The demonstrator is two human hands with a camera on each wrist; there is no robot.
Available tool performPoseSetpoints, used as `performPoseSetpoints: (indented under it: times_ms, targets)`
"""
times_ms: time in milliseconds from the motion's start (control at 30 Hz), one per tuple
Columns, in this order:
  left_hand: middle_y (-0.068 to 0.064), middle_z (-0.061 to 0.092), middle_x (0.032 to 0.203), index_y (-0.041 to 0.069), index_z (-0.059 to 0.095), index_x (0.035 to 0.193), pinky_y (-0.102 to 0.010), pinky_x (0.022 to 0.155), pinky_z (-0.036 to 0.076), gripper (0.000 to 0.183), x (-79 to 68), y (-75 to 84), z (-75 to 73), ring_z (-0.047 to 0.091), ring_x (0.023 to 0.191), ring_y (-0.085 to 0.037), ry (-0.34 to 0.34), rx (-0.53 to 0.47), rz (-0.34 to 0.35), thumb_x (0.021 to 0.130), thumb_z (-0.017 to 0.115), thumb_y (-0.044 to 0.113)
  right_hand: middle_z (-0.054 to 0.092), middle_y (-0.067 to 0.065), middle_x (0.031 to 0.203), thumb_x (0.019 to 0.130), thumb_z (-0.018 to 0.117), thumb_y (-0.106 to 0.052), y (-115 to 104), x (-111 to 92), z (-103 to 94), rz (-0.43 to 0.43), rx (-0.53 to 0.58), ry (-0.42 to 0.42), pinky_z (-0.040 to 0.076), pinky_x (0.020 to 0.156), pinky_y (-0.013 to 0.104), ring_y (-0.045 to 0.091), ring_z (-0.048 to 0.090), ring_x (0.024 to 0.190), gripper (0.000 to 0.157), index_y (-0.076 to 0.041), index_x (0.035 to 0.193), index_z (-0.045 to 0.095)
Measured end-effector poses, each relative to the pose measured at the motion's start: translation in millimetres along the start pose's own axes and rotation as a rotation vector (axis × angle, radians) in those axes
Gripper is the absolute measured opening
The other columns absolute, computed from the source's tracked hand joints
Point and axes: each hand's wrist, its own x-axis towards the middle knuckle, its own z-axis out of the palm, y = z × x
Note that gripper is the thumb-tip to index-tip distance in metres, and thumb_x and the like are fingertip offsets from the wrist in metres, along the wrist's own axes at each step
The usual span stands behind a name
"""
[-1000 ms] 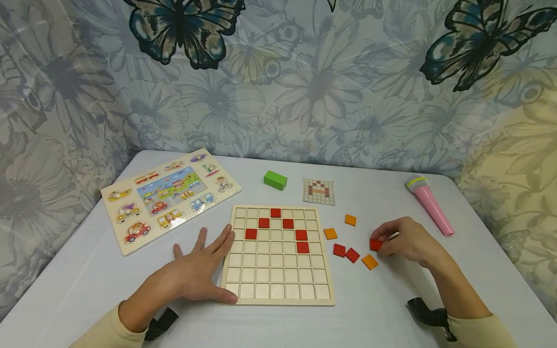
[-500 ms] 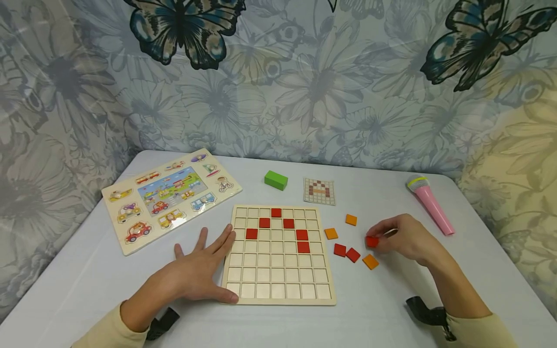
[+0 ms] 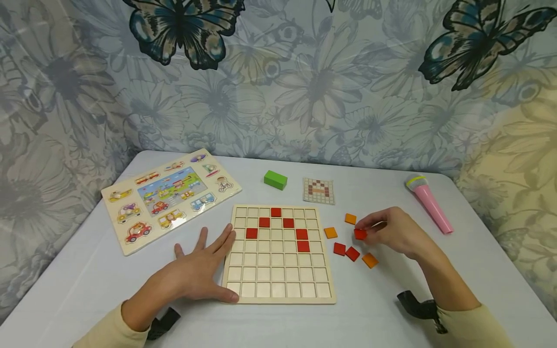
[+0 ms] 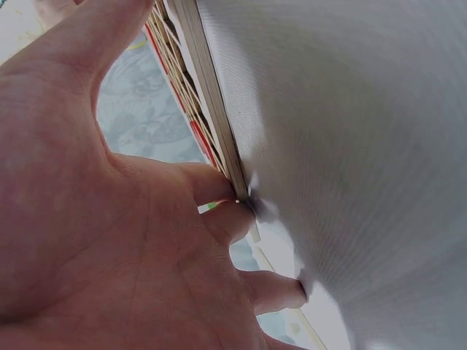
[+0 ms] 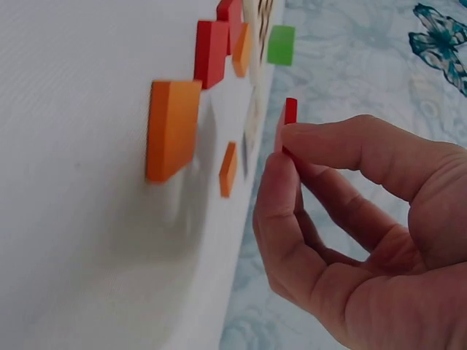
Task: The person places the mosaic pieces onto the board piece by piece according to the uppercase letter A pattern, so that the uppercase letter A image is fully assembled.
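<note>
A square wooden grid board (image 3: 277, 261) lies on the table, with several red tiles set in its upper cells in a peaked shape. My left hand (image 3: 196, 270) is spread at the board's left side, fingertips and thumb at its edge; in the left wrist view the fingers (image 4: 226, 219) touch that edge. Between thumb and fingers my right hand (image 3: 393, 232) pinches a red square tile (image 3: 360, 234), held up off the cloth in the right wrist view. Beneath and around it lie two loose red tiles (image 3: 352, 253) and three orange tiles (image 3: 370, 260).
A small card (image 3: 319, 191) with a printed grid pattern lies behind the board, beside a green block (image 3: 275, 180). At the back left is a vehicle picture puzzle (image 3: 171, 198). A pink toy microphone (image 3: 432, 205) lies at the right. Patterned fabric hangs behind the table.
My right hand has lifted the red tile and carried it left and away from me, near the far orange tile. The left hand has stayed at the board's edge.
</note>
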Motion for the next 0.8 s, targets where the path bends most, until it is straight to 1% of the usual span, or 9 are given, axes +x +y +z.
performPoseSetpoints:
  times_ms: [167, 300, 433, 567, 700, 800]
  targets:
    - [0.002, -0.001, 0.178, 0.015, 0.013, 0.169, -0.099, 0.089, 0.006, 0.138, 0.2, 0.3, -0.2, 0.000, 0.155, -0.060, 0.002, 0.000, 0.002, 0.067, 0.084, 0.075, 0.075, 0.011, 0.108, 0.084, 0.082, -0.009, -10, 2, 6.1, -0.029, 0.033, 0.008, 0.057, 0.075, 0.031, 0.023, 0.065, 0.095, 0.031, -0.004, 0.115, 0.079]
    - [0.002, -0.001, 0.178, 0.015, 0.013, 0.169, -0.099, 0.089, 0.007, 0.138, 0.6, -0.4, 0.0, 0.000, 0.155, -0.060, 0.005, 0.003, 0.002, 0.067, 0.084, 0.075, 0.075, 0.010, 0.106, 0.083, 0.084, -0.010, -21, 4, 14.2, -0.059, 0.059, 0.005, 0.057, 0.075, 0.030, 0.022, 0.066, 0.092, 0.029, -0.007, 0.112, 0.080]
    - [0.002, -0.001, 0.178, 0.014, 0.013, 0.169, -0.099, 0.089, 0.007, 0.138, 0.9, -1.1, -0.1, 0.000, 0.155, -0.060, 0.009, 0.003, 0.003, 0.067, 0.084, 0.075, 0.075, 0.008, 0.103, 0.084, 0.085, -0.011, -33, 7, 23.5, -0.082, 0.077, -0.010, 0.058, 0.076, 0.033, 0.022, 0.066, 0.088, 0.027, -0.008, 0.110, 0.081]
    - [0.002, -0.001, 0.178, 0.015, 0.012, 0.169, -0.099, 0.089, 0.007, 0.139, 0.7, -1.1, -0.5, 0.000, 0.155, -0.060, 0.008, 0.003, 0.001, 0.067, 0.084, 0.075, 0.075, 0.008, 0.100, 0.084, 0.084, -0.007, -44, 11, 33.3, -0.085, 0.100, -0.035, 0.059, 0.074, 0.035, 0.022, 0.065, 0.086, 0.025, -0.008, 0.109, 0.080]
    - [0.003, -0.001, 0.178, 0.015, 0.013, 0.169, -0.098, 0.089, 0.008, 0.138, 0.3, -0.7, -0.9, 0.001, 0.156, -0.059, 0.007, 0.017, 0.002, 0.067, 0.083, 0.076, 0.074, 0.006, 0.095, 0.081, 0.087, -0.009, -54, 16, 42.7, -0.101, 0.096, -0.045, 0.057, 0.073, 0.034, 0.022, 0.064, 0.084, 0.024, -0.010, 0.105, 0.081]
    - [0.003, -0.001, 0.178, 0.015, 0.013, 0.169, -0.098, 0.089, 0.008, 0.138, 0.2, -0.3, -1.0, 0.001, 0.156, -0.060, 0.007, 0.019, 0.003, 0.068, 0.083, 0.076, 0.075, 0.004, 0.094, 0.081, 0.088, -0.009, -62, 19, 49.4, -0.130, 0.087, -0.057, 0.056, 0.074, 0.033, 0.021, 0.065, 0.083, 0.022, -0.012, 0.102, 0.082]
